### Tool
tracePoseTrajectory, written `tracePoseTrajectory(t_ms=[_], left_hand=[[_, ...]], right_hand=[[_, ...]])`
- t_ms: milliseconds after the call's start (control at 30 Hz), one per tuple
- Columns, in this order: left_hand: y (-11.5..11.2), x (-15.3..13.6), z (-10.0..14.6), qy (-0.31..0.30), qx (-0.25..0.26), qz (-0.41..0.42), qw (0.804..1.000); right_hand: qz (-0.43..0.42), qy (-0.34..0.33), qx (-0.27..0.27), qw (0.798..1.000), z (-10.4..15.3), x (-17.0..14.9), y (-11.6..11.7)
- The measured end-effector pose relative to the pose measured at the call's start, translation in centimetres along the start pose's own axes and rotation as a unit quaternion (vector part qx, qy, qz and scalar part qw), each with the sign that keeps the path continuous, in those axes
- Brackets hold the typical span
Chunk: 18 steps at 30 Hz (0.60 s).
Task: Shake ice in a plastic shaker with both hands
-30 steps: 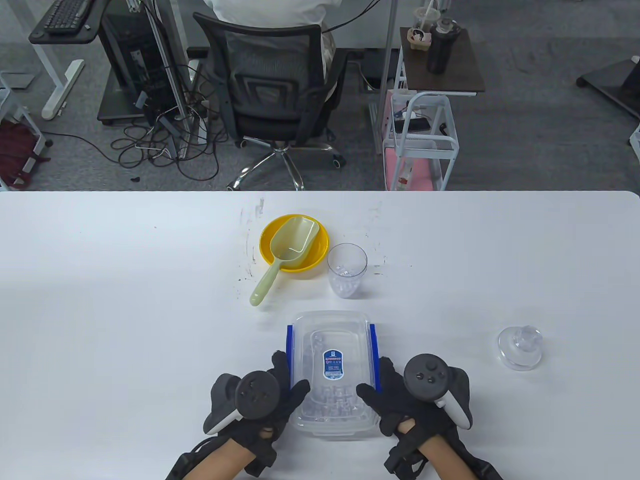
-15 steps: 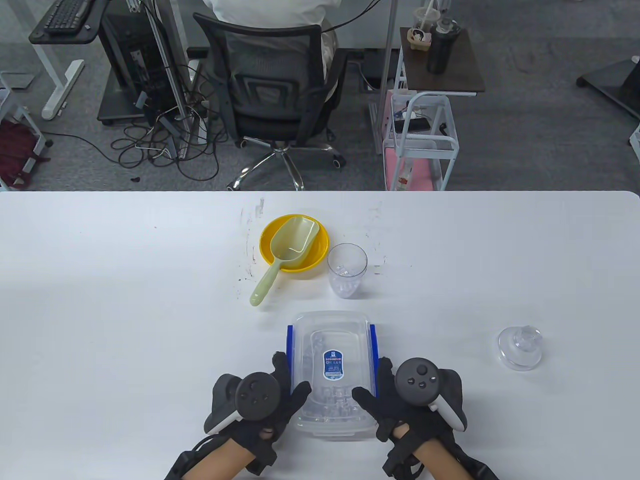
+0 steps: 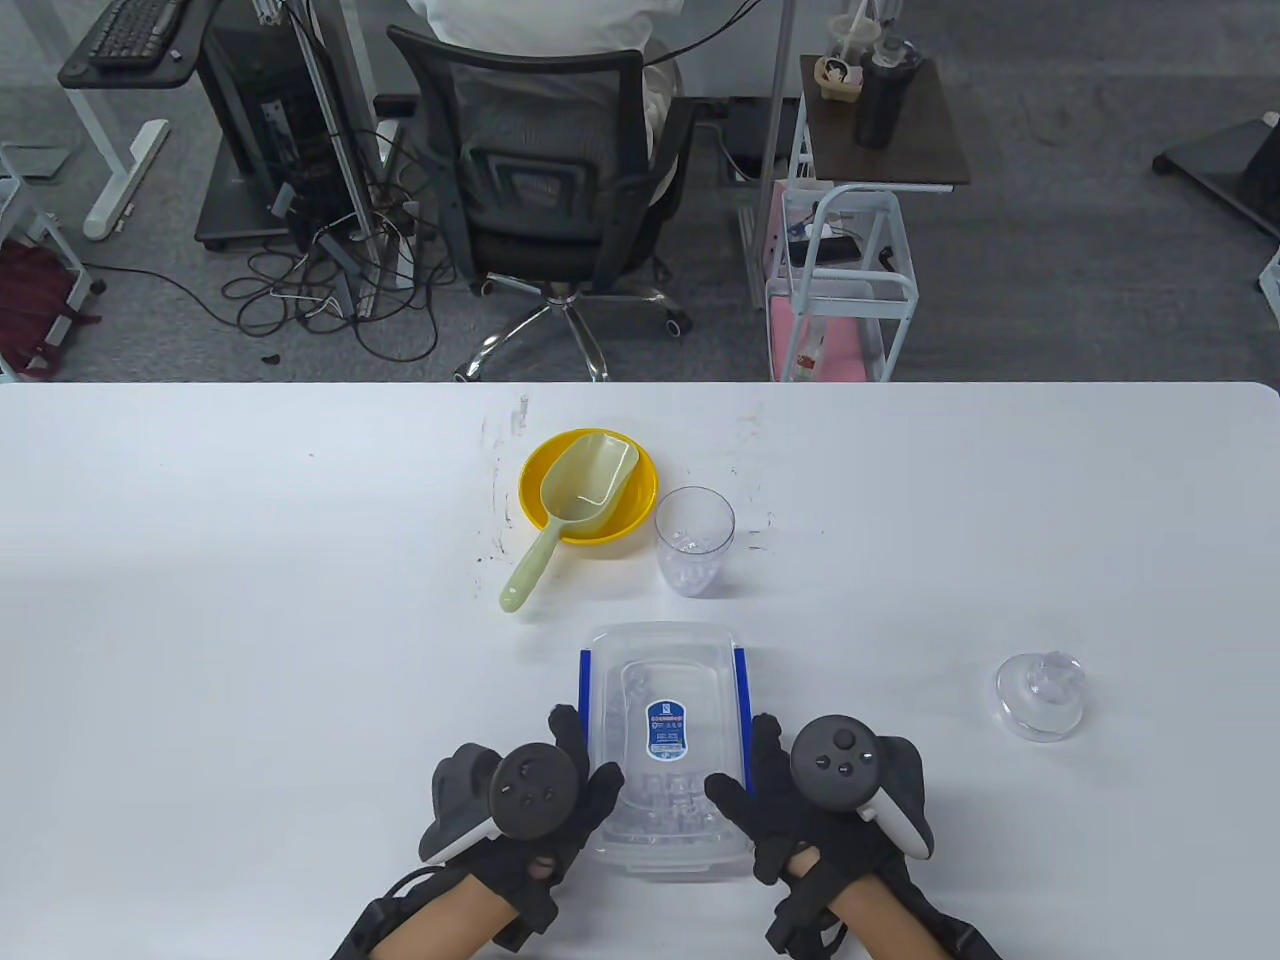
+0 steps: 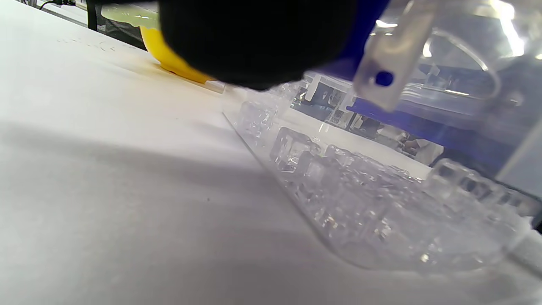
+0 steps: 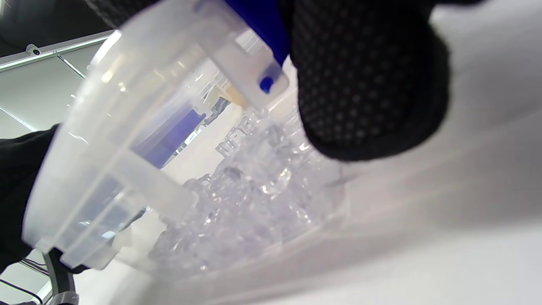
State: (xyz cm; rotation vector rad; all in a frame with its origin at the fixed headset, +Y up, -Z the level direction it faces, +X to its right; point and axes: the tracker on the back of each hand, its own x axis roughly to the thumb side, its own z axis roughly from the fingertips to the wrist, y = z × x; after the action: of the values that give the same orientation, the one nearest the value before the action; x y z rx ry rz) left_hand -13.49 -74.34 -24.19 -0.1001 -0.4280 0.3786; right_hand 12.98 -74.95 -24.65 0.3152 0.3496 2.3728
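Left hand and right hand grip near end of clear lidded ice box from both sides, thumbs on lid. Box sits at table's near-centre edge. Ice cubes piled at near end. Beyond: yellow bowl holding green scoop, clear cup beside; domed lid well right.

Left hand: wore a black fabric glove; a round black tracker with small buttons on its face sat on its back, with a white-and-grey handle section at its outer side.
Right hand: wore a matching black glove and a round black tracker with a white handle piece.
Fingers: glove fabric showed a fine dotted weave up close.
Wrists: black straps wrapped both; a thin black cable looped out beside the left one.
Forearms: bare skin showed below the straps.
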Motion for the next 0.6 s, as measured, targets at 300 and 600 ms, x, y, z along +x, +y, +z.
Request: tracePoseTrajectory(t_ms=[300, 600], left_hand=[[0.0, 0.5, 0.0, 0.024, -0.017, -0.030, 0.999], [0.1, 1.2, 0.0, 0.049, -0.030, -0.061, 0.996]], right_hand=[[0.018, 0.013, -0.022, 1.000, 0.4, 0.3, -1.4], [0.036, -0.067, -0.139, 0.987, 1.3, 5.1, -5.9]])
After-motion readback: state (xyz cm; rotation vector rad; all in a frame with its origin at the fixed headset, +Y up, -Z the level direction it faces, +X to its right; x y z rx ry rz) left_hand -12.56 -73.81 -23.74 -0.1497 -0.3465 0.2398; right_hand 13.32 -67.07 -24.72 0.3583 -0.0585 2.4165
